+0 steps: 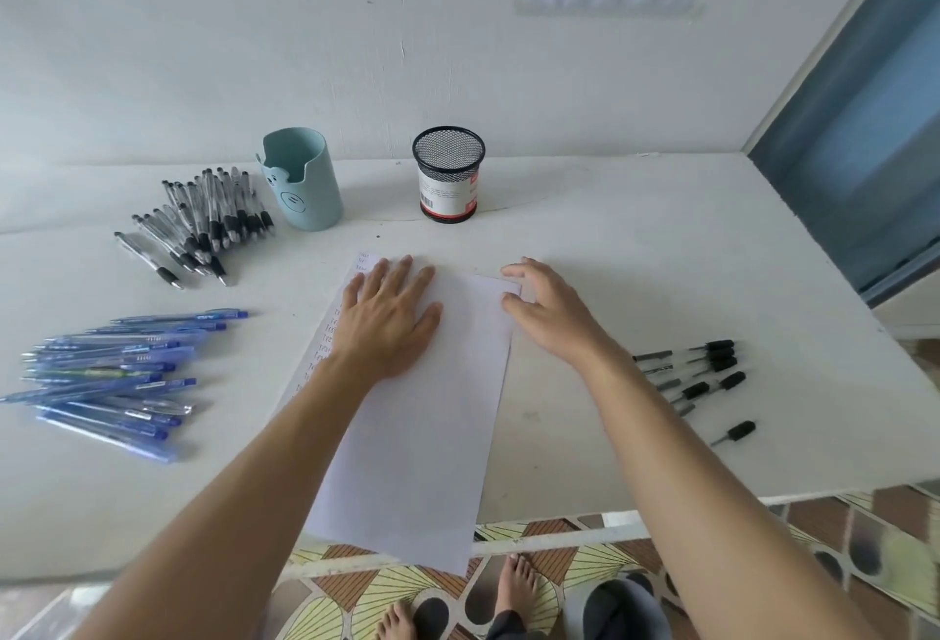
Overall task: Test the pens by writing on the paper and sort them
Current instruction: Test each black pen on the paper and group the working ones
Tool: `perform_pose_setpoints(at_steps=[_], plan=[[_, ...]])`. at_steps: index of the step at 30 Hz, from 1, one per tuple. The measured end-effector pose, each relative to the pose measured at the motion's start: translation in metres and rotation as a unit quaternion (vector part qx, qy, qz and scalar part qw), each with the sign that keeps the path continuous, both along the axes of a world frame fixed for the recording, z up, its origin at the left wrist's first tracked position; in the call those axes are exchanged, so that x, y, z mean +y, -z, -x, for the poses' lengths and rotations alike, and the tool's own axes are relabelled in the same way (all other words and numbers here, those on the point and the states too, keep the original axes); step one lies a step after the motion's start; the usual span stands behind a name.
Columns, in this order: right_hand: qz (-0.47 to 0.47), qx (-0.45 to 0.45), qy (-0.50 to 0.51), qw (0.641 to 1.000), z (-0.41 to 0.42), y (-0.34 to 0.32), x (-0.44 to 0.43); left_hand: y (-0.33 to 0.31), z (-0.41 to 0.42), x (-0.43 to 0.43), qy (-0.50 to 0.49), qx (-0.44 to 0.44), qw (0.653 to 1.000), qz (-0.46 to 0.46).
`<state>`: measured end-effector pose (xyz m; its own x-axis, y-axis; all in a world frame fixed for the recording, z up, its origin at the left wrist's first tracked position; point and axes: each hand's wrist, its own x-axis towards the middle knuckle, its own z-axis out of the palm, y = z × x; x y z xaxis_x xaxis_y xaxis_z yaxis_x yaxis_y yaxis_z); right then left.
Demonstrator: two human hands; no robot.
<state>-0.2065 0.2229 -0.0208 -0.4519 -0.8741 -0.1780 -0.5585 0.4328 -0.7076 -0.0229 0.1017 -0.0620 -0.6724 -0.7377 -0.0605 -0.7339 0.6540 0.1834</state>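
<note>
While no pen is in either hand, we record the left hand [386, 314] pressed flat with fingers spread on the upper part of the paper [432, 410]. The right hand [549, 308] is loosely bent at the sheet's far right corner, thumb and forefinger apart and gripping nothing.

The paper lies mid-table, its near end overhanging the table [661, 242] edge. We judge it thin, limp and apt to slide, so it is best pinned by a flat palm.

The blue pens [112, 375], the clear-barrelled pens [203, 222] and the black capped pens [702, 370] look light, stiff and inclined to roll. We would take them at the grip section.

The margin writing [330, 334] is too small to read. The right forearm covers part of the black group. The contents of the blue holder [305, 181] and the mesh holder [447, 171] cannot be made out.
</note>
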Motion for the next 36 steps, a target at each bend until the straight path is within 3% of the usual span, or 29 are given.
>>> perform_pose_setpoints(at_steps=[3, 6, 11, 18, 22, 26, 29, 33, 36], plan=[[-0.02, 0.082, -0.001, 0.996, 0.021, -0.013, 0.026, 0.001, 0.0, 0.0, -0.003, -0.003, 1.0, 0.002], [-0.131, 0.16, -0.025, 0.978, 0.048, -0.027, 0.056, 0.0, 0.001, 0.001, -0.011, -0.001, 1.0, 0.003], [-0.233, 0.169, -0.036, 0.957, 0.076, -0.036, 0.102, 0.002, 0.001, 0.001, -0.014, 0.013, 1.0, 0.006], [-0.115, 0.212, -0.01, 0.97, 0.074, -0.014, 0.101, 0.003, 0.001, 0.0, -0.015, 0.012, 1.0, 0.006], [0.06, 0.23, -0.024, 0.971, 0.057, -0.01, 0.079, 0.005, 0.0, -0.001, -0.015, 0.029, 0.999, 0.004], [0.179, 0.169, -0.072, 0.967, 0.009, -0.017, 0.03, 0.005, -0.005, -0.004, -0.041, 0.225, 0.973, -0.038], [0.17, 0.113, -0.091, 0.975, -0.028, -0.016, -0.003, -0.003, -0.013, -0.003, -0.088, 0.352, 0.929, -0.065], [0.097, 0.081, -0.075, 0.989, -0.057, -0.001, -0.03, -0.011, -0.023, -0.001, -0.201, 0.438, 0.869, -0.11], [0.056, 0.073, -0.057, 0.994, -0.064, 0.01, -0.04, -0.013, -0.023, 0.001, -0.227, 0.439, 0.861, -0.116]])
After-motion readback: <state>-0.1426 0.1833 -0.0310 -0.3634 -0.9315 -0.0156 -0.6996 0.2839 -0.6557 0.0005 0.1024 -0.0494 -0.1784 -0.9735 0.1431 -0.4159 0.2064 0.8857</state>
